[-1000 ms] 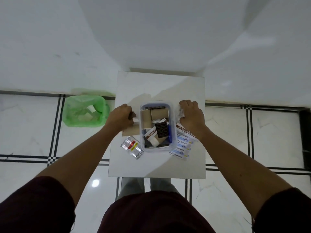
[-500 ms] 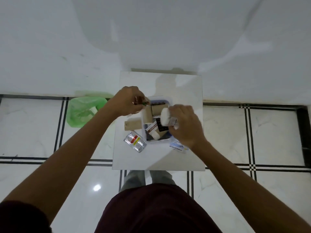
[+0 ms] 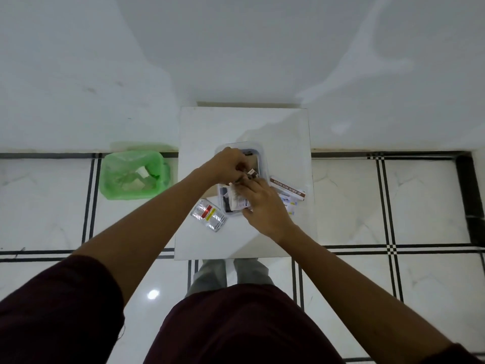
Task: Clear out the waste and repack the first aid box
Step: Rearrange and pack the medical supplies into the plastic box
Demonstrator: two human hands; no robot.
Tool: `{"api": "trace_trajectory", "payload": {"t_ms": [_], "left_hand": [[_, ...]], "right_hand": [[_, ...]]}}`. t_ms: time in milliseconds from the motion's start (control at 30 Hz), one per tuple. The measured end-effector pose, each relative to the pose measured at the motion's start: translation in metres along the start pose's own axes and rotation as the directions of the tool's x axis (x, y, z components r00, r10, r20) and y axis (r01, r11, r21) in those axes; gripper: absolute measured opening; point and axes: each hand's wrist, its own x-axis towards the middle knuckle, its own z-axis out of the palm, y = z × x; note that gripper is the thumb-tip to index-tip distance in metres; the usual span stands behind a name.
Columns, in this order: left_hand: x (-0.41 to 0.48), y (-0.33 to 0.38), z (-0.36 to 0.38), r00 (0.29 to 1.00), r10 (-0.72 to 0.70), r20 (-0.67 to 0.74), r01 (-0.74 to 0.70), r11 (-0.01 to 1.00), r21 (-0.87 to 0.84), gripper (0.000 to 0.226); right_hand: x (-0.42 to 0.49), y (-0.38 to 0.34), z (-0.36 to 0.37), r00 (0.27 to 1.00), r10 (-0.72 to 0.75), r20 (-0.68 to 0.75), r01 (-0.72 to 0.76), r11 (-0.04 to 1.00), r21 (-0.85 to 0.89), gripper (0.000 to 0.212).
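over the white table (image 3: 210, 127), both hands curl shut on items above the box (image 3: 263, 164).

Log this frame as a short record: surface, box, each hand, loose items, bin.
surface: small white table
box: clear plastic box, open, partly hidden by hands
left hand: over the box, pinching a small item
right hand: holding a white packet over the box
loose items: foil pill strips left of box; ointment carton right
bin: green-lined bin on floor, left
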Motion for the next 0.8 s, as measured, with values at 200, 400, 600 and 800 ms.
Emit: {"api": "trace_trajectory", "payload": {"t_ms": [200,400,600,800], "left_hand": [[0.012,0.003,0.003,0.996,-0.072,-0.043,0.063,0.981,-0.185,0.016],[0.016,0.001,0.016,0.988,-0.154,-0.027,0.148,0.975,-0.167,0.020],[0.012,-0.001,0.016,0.994,-0.100,0.047,0.105,0.988,-0.116,0.022],[0.011,-0.004,0.014,0.996,-0.078,-0.036,0.077,0.997,-0.022,0.022]], "right_hand": [[0.001,0.009,-0.001,0.997,-0.026,0.078,0.023,0.999,0.043,0.043],[-0.002,0.010,0.005,0.998,0.002,0.065,-0.009,0.994,0.110,0.043],[-0.009,0.006,0.004,0.993,0.106,0.053,-0.110,0.991,0.076,0.035],[-0.019,0.010,0.010,0.991,0.127,-0.035,-0.125,0.990,0.059,0.021]]}}
